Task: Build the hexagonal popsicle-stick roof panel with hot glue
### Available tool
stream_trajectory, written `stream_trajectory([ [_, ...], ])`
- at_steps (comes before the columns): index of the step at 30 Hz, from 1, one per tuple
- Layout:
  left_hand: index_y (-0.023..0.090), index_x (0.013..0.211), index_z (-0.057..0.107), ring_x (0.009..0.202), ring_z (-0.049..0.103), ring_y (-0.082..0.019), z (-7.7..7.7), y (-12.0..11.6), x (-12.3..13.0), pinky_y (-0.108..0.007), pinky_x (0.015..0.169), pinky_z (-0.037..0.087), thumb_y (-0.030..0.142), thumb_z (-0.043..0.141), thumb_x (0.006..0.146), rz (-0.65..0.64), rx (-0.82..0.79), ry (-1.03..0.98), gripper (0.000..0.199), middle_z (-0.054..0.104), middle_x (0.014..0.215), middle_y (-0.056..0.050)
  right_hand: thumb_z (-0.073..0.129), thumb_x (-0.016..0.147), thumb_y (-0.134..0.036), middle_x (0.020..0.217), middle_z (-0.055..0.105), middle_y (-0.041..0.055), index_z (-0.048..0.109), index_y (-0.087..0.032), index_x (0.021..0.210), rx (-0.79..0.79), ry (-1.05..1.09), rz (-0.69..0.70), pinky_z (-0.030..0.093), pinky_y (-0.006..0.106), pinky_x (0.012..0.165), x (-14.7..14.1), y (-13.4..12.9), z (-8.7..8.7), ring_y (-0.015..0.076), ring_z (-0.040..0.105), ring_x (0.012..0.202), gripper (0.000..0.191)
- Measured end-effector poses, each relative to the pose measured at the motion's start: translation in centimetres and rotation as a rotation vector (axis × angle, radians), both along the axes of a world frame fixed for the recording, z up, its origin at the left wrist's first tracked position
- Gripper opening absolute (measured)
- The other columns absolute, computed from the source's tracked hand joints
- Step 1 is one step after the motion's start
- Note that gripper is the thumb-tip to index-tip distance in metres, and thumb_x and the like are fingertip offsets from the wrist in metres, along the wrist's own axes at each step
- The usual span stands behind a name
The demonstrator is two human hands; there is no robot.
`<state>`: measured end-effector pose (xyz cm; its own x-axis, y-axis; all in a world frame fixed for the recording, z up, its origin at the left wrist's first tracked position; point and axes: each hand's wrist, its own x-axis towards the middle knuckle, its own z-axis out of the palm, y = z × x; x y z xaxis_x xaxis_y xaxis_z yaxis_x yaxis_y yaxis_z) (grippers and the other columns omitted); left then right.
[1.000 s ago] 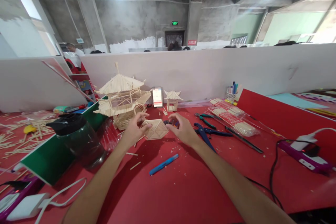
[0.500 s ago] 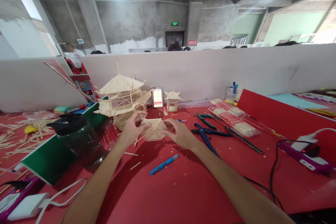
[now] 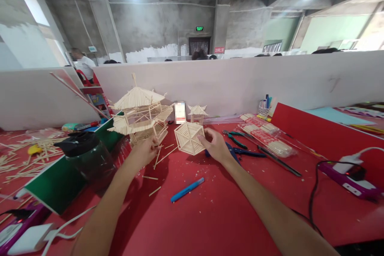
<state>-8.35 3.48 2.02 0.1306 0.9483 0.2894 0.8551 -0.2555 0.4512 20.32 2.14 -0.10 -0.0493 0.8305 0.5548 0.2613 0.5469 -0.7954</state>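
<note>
A hexagonal panel of thin wooden sticks (image 3: 189,138), with spokes meeting at its middle, is held up by my right hand (image 3: 214,144). The thumb lies on its face and the fingers are behind its right edge. My left hand (image 3: 146,151) is off the panel, low in front of the large stick pavilion (image 3: 139,98). Its fingers are curled together, and I cannot make out what, if anything, they pinch. Loose sticks (image 3: 165,157) lie just right of that hand. Behind the panel stands a small stick pavilion (image 3: 197,111), partly hidden.
A blue pen (image 3: 187,190) lies in front. To the right are blue cutters (image 3: 249,152), green-handled pliers (image 3: 238,141) and bagged sticks (image 3: 270,140). A dark bottle (image 3: 88,160) and a green board (image 3: 51,186) stand left. A phone (image 3: 180,112) leans at the back.
My left hand has let go of the panel and moved left and down toward the large pavilion. My right hand has raised the panel and tilted its face toward me.
</note>
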Motion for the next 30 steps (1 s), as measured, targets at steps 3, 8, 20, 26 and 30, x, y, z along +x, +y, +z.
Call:
stream_trajectory([
  [3, 0.021, 0.075, 0.059, 0.058, 0.058, -0.021, -1.7, 0.1, 0.1, -0.027, 0.056, 0.035, 0.027, 0.069, 0.065, 0.029, -0.016, 0.119, 0.016, 0.058, 0.058, 0.000, 0.058, 0.082, -0.034, 0.093, 0.072, 0.0083, 0.066, -0.016, 0.094, -0.008, 0.012, -0.006, 0.051, 0.033, 0.077, 0.4, 0.3, -0.1, 0.0222, 0.066, 0.083, 0.023],
  [8, 0.021, 0.068, 0.055, 0.060, 0.058, -0.021, -3.1, 0.3, 0.8, -0.027, 0.056, 0.035, 0.014, 0.065, 0.058, 0.035, 0.026, 0.143, 0.016, 0.057, 0.058, -0.001, 0.059, 0.080, -0.033, 0.094, 0.072, 0.0091, 0.063, -0.016, 0.092, -0.050, 0.002, 0.028, 0.052, 0.034, 0.078, 0.2, 0.4, -0.2, 0.0223, 0.067, 0.084, 0.021],
  [20, 0.019, 0.093, 0.050, 0.056, 0.063, -0.014, 0.6, -0.4, 1.8, -0.028, 0.055, 0.051, 0.043, 0.070, 0.070, -0.158, -0.257, -0.786, 0.039, 0.058, 0.068, 0.004, 0.057, 0.076, -0.029, 0.086, 0.072, 0.0047, 0.043, -0.022, 0.098, -0.150, 0.082, -0.009, 0.052, 0.032, 0.065, 0.9, 1.1, -1.0, 0.0211, 0.069, 0.074, 0.027],
  [26, 0.019, 0.097, 0.050, 0.055, 0.062, -0.011, 0.9, -1.0, 2.5, -0.026, 0.055, 0.054, 0.041, 0.075, 0.067, -0.161, -0.264, -0.919, 0.044, 0.059, 0.071, 0.004, 0.058, 0.077, -0.031, 0.083, 0.071, 0.0034, 0.039, -0.023, 0.104, -0.160, 0.095, 0.042, 0.052, 0.033, 0.066, 1.2, 1.0, -0.7, 0.0209, 0.069, 0.074, 0.034],
  [30, 0.018, 0.090, 0.052, 0.058, 0.062, -0.011, 0.9, -0.7, 2.7, -0.025, 0.055, 0.054, 0.041, 0.076, 0.064, -0.161, -0.113, -0.966, 0.042, 0.060, 0.075, 0.004, 0.057, 0.079, -0.029, 0.087, 0.070, 0.0029, 0.036, -0.023, 0.111, -0.151, 0.091, 0.146, 0.052, 0.033, 0.068, 0.9, 0.7, -0.8, 0.0200, 0.069, 0.075, 0.039],
])
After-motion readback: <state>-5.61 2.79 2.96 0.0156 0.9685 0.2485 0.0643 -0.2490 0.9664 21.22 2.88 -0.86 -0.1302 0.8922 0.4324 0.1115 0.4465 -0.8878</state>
